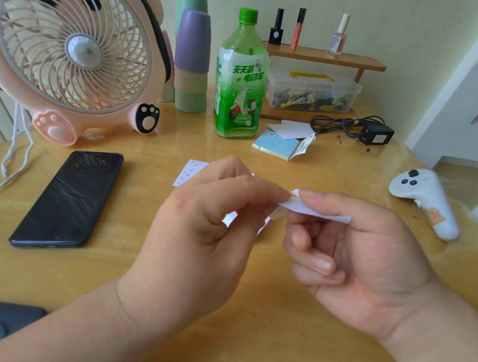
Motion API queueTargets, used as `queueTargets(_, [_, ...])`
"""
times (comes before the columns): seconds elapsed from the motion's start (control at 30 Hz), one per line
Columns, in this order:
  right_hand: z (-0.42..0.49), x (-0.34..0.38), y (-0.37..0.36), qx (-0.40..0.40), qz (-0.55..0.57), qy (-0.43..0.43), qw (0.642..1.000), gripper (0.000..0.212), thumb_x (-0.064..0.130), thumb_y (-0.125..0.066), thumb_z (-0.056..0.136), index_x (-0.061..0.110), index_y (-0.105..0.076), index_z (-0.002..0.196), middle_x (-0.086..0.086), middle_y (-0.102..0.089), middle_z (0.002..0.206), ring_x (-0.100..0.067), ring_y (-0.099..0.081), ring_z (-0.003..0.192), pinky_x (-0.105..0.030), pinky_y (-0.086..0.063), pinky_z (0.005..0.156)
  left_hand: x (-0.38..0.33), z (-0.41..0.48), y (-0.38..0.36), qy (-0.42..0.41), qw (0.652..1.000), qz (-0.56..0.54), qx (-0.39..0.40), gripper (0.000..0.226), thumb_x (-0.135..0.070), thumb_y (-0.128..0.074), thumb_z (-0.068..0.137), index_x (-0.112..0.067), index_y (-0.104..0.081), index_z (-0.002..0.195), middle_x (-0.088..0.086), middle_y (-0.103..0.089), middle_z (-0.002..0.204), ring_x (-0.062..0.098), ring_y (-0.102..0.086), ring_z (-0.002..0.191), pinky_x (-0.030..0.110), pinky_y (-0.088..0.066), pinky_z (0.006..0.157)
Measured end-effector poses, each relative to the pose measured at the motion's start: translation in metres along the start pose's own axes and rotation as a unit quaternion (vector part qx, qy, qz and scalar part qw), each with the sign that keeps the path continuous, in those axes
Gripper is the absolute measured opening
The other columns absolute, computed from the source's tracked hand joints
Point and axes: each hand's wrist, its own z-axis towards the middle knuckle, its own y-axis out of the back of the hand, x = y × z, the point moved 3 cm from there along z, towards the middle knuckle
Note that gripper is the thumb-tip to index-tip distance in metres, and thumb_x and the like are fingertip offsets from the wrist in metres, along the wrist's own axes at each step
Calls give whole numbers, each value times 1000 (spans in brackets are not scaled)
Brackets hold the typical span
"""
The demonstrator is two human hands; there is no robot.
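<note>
White paper strip (pixel 315 212) is held above the table (pixel 240 348), mid-frame from the head view: I've got my left hand (pixel 204 228) and right hand (pixel 358 257) both pinching it, fingers (pixel 329 199) curled round the ends. Peeling step, I reckon; next I need a slow, steady pull apart without tearing

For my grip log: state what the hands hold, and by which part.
A small white paper strip, pinched by both hands: the left hand at its left end, the right hand near its middle; its right end sticks out free.
</note>
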Motion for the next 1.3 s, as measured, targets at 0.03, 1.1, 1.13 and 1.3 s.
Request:
queueTargets(0.03, [0,0,0,2,3,-6,1000,19,24,-67,67,7,-67,58,-8,-52,54,-11,-31,35,-18,-14,36,0,0,0,-5,1000,6,3,28,1,-66,91,-15,-76,112,-1,-56,77,10,-57,72,13,-40,67])
queueTargets(1.1, [12,-5,23,167,-193,8,967,37,22,-70,62,-1,-60,90,-11,-48,53,-20,-39,44,-24,-27,42,32,-4,-9,493,752,-437,32,42,-31,-72,84,-4,-67,116,16,-73,107,27,-57,83,40,-42,70])
queueTargets(1.13, [12,-6,24,170,-215,-14,962,42,23,-71,61,-4,-59,91,-12,-50,55,-20,-41,45,-23,-29,41,30,-4,-9,481,762,-430,59,46,-29,-74,82,-2,-65,118,16,-72,103,27,-59,83,41,-44,73])
queueTargets(1.3, [9,-6,24,194,-293,-88,932,19,9,-70,74,15,-73,92,-13,-66,76,-18,-55,49,-20,-38,35,32,-7,-9,430,845,-309,74,58,-8,-71,69,-22,-59,125,7,-63,81,26,-59,80,43,-45,78])
